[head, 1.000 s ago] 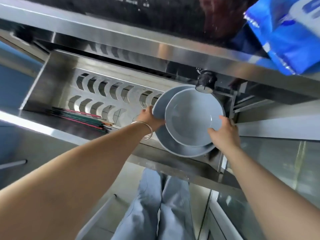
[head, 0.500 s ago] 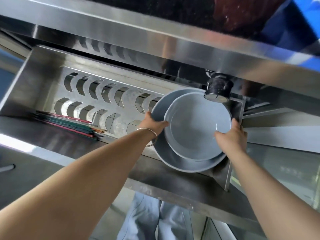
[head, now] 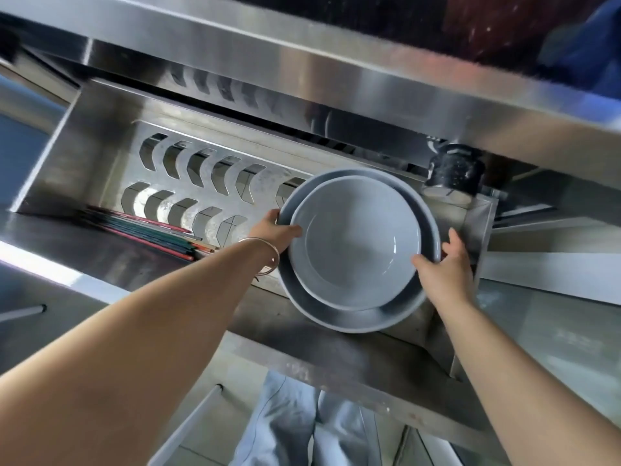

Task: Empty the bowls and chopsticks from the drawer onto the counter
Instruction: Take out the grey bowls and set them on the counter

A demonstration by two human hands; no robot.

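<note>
Two grey bowls are stacked in the right end of the open steel drawer [head: 100,142]: a smaller bowl [head: 359,240] nests inside a larger bowl [head: 353,319]. My left hand [head: 274,230] grips the stack's left rim, thumb over the edge. On the right rim my right hand [head: 447,264] holds the stack the same way. A bundle of red and green chopsticks [head: 148,235] lies along the drawer's front left, apart from both hands.
The slotted steel rack [head: 201,183] fills the drawer floor. A steel counter edge [head: 302,52] overhangs the drawer, with a dark knob [head: 452,174] just above the bowls. My legs [head: 302,422] stand below the drawer front.
The two bowls, held by both hands, have shifted slightly down and toward me within the view; my grip on both rims is the same. The chopsticks stay put.
</note>
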